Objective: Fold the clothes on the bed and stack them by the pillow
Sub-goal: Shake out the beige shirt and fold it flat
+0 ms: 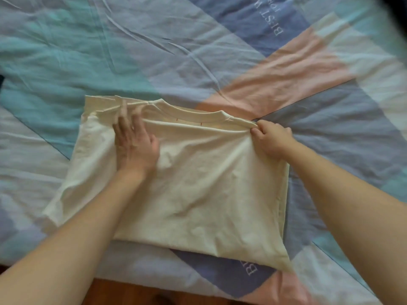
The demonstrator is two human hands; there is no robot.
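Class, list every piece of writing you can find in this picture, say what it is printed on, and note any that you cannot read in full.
"BIST": white letters, upside down, on a blue patch of the bedcover; the word runs off the top edge, and a second line beside it is too blurred to read.
"B..." : white letters on the near blue patch, mostly hidden under the cream T-shirt; unreadable.
T-shirt collar: no readable label, only two small red marks.
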